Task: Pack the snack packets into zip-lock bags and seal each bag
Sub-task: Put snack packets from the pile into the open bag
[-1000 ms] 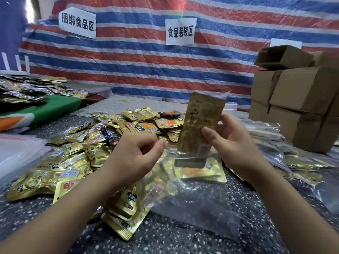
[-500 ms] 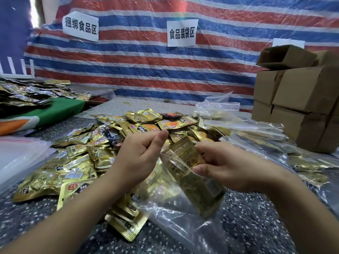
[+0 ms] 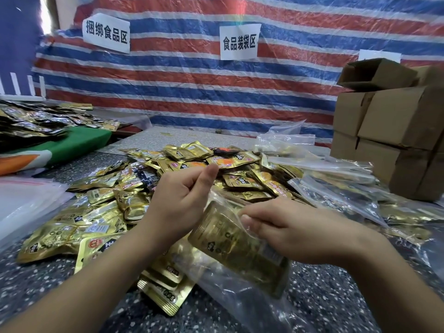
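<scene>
A gold snack packet (image 3: 236, 246) sits tilted inside a clear zip-lock bag (image 3: 228, 292), just above the speckled worktop (image 3: 324, 296) near its front edge. The right hand (image 3: 295, 233) has its fingers curled over the packet's upper end through or at the bag's mouth; which, the blur does not let me say. The left hand (image 3: 179, 200) pinches the bag's rim between thumb and forefinger, holding the mouth up. The packet's print is too smeared to read.

Behind and left of the hands lies a loose heap of gold packets (image 3: 115, 207), spreading toward the middle of the worktop; their black and orange labels are not legible. To the right, filled clear bags (image 3: 336, 186) overlap toward stacked cardboard boxes (image 3: 394, 135) at the right edge. Empty clear bags (image 3: 21, 203) lie at the left edge.

On the striped tarpaulin (image 3: 192, 92) behind hang two white signs: 捆绑食品区 (image 3: 106, 33) on the left and 食品装袋区 (image 3: 239, 42) in the middle.
</scene>
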Available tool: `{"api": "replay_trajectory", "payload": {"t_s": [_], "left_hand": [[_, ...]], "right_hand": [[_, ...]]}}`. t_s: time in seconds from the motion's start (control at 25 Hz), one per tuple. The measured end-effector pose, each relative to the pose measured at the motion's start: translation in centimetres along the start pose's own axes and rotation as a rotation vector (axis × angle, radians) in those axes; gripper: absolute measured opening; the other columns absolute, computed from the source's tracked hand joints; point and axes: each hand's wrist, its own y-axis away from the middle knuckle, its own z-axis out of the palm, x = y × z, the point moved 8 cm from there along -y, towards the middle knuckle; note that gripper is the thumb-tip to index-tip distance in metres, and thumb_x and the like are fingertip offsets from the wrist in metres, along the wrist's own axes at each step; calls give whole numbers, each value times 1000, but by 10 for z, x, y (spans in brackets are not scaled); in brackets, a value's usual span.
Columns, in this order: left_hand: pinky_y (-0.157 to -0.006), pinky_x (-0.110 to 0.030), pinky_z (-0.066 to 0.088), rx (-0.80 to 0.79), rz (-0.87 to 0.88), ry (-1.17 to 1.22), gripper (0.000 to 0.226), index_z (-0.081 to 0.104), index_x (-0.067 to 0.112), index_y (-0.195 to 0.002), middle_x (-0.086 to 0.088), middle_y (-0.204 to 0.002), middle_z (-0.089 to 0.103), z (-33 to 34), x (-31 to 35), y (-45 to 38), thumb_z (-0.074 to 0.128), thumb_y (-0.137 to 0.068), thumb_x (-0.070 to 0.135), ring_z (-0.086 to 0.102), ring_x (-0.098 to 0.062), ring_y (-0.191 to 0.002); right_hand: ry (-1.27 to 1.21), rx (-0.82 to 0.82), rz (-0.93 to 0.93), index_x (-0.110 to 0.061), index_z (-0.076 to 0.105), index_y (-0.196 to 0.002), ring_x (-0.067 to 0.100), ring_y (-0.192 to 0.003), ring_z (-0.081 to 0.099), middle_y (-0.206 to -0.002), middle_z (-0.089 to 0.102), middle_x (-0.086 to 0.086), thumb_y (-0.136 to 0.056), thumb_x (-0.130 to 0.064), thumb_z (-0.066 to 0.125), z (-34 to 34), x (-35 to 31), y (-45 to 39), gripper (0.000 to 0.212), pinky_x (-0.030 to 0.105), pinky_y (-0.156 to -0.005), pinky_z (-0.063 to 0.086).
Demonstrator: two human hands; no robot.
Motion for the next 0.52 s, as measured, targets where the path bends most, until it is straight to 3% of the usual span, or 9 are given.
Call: {"api": "replay_trajectory", "payload": {"t_s": [0.08, 0.16, 0.2, 0.28, 0.36, 0.52], "left_hand": [[-45, -39, 31, 2, -6, 11, 60, 42, 0, -55, -14, -50, 42, 0, -1, 0, 41, -99, 41, 40, -27, -45], [-45, -43, 32, 2, -5, 14, 62, 43, -2, -55, -15, -49, 42, -1, 0, 0, 41, -100, 41, 40, -29, -45], [-46, -44, 32, 4, -3, 15, 61, 43, -2, -56, -15, -49, 42, -1, 0, 0, 41, -100, 40, 41, -30, -46], [-49, -45, 34, -5, 4, 22, 62, 44, -3, -56, -16, -49, 44, 0, 2, 0, 39, -100, 40, 43, -30, -47], [-50, -42, 36, -46, 6, 34, 64, 48, 0, -57, -14, -51, 48, 2, 3, 0, 39, -97, 50, 45, -27, -49], [-47, -31, 36, -159, -38, 41, 50, 57, 7, -63, -13, -55, 56, 7, -2, 0, 61, -91, 49, 49, -26, -49]], "right_hand": [[-39, 56, 24, -21, 60, -83, 6, -60, 50, -73, 60, 2, -92, -66, 24, -4, 2, 0, 58, 22, -57, 40], [-50, 83, 10, -43, 63, -81, 5, -56, 49, -63, 57, -6, -83, -77, 22, -5, 2, 2, 54, 23, -50, 36], [-44, 86, -7, -46, 63, -81, 5, -53, 46, -59, 54, -9, -85, -76, 29, -5, 3, 2, 46, 22, -48, 32], [18, 95, -28, -34, 67, -89, 5, -53, 46, -57, 54, -9, -92, -61, 49, -4, 6, 3, 33, 21, -49, 35], [55, 136, -36, -24, 68, -84, 4, -57, 49, -58, 54, -12, -95, -44, 58, -6, 11, 3, 24, 17, -54, 38], [7, 260, -49, -28, 53, -61, 6, -52, 45, -56, 52, -20, -94, -37, 64, -17, 18, 4, 36, 21, -49, 29]]}}
